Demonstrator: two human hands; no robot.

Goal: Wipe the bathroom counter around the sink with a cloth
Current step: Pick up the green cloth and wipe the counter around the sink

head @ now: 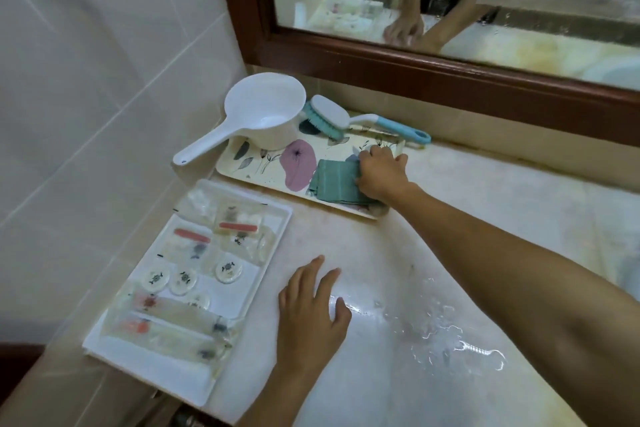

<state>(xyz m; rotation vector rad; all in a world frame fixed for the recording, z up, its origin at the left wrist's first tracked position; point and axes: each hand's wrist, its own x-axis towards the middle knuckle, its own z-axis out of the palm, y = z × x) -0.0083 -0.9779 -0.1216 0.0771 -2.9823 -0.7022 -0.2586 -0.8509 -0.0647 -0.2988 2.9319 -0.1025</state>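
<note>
We reach with our right hand [379,175] across the counter [485,191] to the folded green cloth [334,184], which lies on the flowered tray [249,163] against the back wall, below the mirror [519,45]. The fingers close over the cloth's right edge, gripping it while it rests flat on the tray. Our left hand [311,312] lies open, palm down, on the counter near the front, holding nothing. A white ladle [256,114] and a brush [332,118] sit at the far side of the same tray; a second white tray [270,218] of packets lies to the left. By our reading the job has hardly begun: the cloth is only being picked up, and water [446,326] is pooled in beads and streaks on the counter just right of the left hand. All the wiping seems left to do, and the sink itself is barely in view at the right edge, so we cannot judge the surface around it
</note>
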